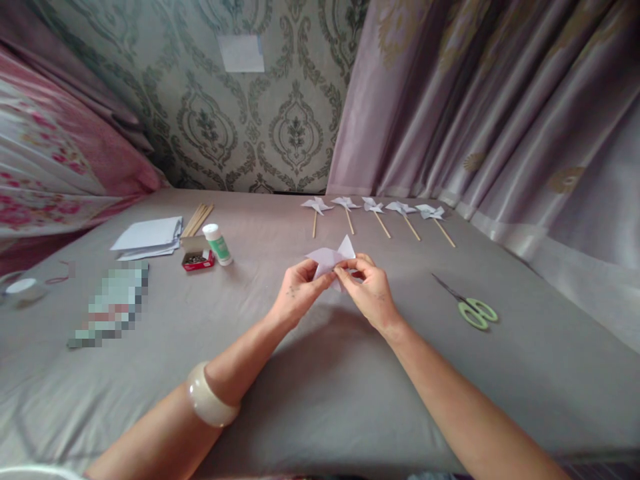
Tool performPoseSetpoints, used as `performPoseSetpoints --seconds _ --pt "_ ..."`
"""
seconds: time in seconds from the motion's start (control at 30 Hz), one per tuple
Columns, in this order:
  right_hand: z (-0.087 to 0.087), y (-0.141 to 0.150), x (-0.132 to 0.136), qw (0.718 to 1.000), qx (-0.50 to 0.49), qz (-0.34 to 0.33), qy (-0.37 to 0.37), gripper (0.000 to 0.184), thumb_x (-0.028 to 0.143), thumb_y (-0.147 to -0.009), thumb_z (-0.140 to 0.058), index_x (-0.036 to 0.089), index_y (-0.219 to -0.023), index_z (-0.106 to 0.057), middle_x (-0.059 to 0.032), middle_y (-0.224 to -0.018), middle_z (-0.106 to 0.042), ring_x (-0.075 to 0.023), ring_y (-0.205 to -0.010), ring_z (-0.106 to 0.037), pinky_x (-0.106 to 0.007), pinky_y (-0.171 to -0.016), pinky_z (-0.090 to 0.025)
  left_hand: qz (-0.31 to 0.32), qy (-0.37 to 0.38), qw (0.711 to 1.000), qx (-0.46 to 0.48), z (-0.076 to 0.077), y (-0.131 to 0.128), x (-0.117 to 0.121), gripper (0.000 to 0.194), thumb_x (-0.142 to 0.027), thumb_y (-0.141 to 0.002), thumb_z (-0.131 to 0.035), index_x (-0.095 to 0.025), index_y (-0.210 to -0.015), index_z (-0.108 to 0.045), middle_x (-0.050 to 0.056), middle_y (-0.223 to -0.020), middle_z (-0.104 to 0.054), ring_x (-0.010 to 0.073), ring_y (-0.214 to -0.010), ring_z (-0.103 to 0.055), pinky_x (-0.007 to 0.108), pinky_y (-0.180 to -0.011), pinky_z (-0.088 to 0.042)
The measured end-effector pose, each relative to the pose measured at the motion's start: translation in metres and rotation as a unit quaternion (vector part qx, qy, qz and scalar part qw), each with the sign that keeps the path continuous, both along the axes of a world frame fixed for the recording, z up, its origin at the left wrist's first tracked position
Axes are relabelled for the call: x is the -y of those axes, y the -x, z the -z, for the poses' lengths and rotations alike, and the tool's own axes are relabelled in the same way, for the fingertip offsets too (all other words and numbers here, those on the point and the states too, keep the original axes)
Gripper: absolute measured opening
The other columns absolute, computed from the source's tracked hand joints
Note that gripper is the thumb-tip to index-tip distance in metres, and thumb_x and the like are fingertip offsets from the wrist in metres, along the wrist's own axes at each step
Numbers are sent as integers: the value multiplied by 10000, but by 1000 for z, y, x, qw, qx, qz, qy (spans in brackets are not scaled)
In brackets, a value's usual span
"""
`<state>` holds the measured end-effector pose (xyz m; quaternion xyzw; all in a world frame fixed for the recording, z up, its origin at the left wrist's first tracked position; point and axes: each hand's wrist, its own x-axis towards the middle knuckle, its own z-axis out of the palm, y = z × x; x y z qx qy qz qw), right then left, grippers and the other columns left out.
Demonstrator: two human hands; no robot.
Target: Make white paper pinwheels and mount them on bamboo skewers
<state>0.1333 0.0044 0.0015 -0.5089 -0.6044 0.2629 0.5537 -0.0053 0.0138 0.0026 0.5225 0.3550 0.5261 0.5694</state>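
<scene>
A white paper pinwheel (325, 257) with folded blades is held up between both hands, over the middle of the cloth-covered surface. My left hand (301, 288) grips its left side, thumb pressed against the paper. From the other side, my right hand (369, 288) pinches near the centre with thumb and forefinger. Whether a small pin is in that pinch is hidden by the fingers. Beyond the hands lies a row of several finished-looking pinwheels on sticks (373, 205). Green-handled scissors (473, 308) rest to the right of my right hand, blades pointing away.
On the left are stacked white paper sheets (150, 235), wooden sticks (199, 220), a small red box of tacks (198, 260) and an upright glue stick (218, 245). Further left are a blurred-out packet (115, 300) and a white tape roll (24, 291). Curtains (475, 100) hang at right.
</scene>
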Motion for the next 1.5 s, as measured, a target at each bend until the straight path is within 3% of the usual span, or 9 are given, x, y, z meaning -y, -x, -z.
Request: performPoseSetpoints --seconds 0.07,0.17,0.23,0.47,0.6,0.7,0.93,1.23,1.5 --pt "-3 -2 2 999 -47 -24 6 187 352 -744 -652 207 -863 -654 -47 -909 -623 -185 -851 -601 -322 -747 -479 11 18 999 35 -2 1 -1 259 -348 -634 -760 -135 -757 -678 1 -697 -651 99 -625 -537 214 -609 -406" --pt "-7 -8 2 989 -138 -47 1 459 354 -727 -690 259 -1151 -541 -42 -1016 -628 -166 -863 -613 -322 -778 -492 7 11 998 57 -6 5 -1 255 -359 -641 -774 -144 -759 -701 8 -721 -668 96 -639 -544 221 -634 -415" --pt "-9 -12 1 986 -152 -65 1 555 346 -713 -712 270 -1214 -486 -44 -1044 -632 -164 -880 -615 -330 -804 -489 15 -2 998 59 -10 7 -1 251 -349 -644 -781 -146 -776 -714 16 -760 -686 109 -677 -564 236 -676 -433" --pt "-17 -15 6 996 -21 -84 -2 246 366 -703 -730 191 -863 -663 -42 -844 -702 -188 -806 -619 -326 -769 -481 34 -64 997 19 -15 9 3 257 -338 -668 -780 -146 -821 -705 16 -776 -687 128 -732 -589 258 -724 -453" --pt "-22 -11 13 997 3 -60 -45 167 338 -740 -702 189 -808 -671 -23 -763 -702 -177 -725 -628 -288 -693 -485 -7 -124 992 -39 -11 12 1 252 -366 -692 -762 -150 -790 -681 19 -759 -669 148 -746 -597 280 -715 -462" --pt "-25 -9 16 992 42 -41 -111 102 301 -769 -689 204 -777 -657 1 -732 -676 -159 -708 -622 -270 -686 -477 -47 -226 968 -94 -15 16 1 207 -349 -724 -742 -159 -789 -690 47 -821 -680 166 -799 -599 310 -765 -464" --pt "-24 -15 14 955 117 -40 -270 44 221 -813 -673 240 -848 -653 -6 -796 -672 -159 -775 -608 -321 -757 -451 -62 -443 873 -195 -30 27 2 105 -248 -824 -652 -196 -910 -685 49 -874 -705 164 -850 -557 352 -864 -404" --pt "-27 -20 15 926 176 -40 -333 82 198 -834 -647 257 -889 -660 -6 -824 -685 -162 -792 -611 -356 -795 -423 -67 -530 809 -243 -36 33 6 153 -267 -867 -590 -199 -976 -674 56 -930 -708 172 -904 -516 336 -873 -395" --pt "-27 -22 16 924 189 -42 -330 72 215 -837 -642 266 -883 -664 -3 -835 -691 -168 -799 -614 -360 -813 -409 -81 -538 799 -256 -35 33 6 150 -275 -848 -617 -214 -967 -686 49 -930 -721 178 -913 -533 332 -865 -406"
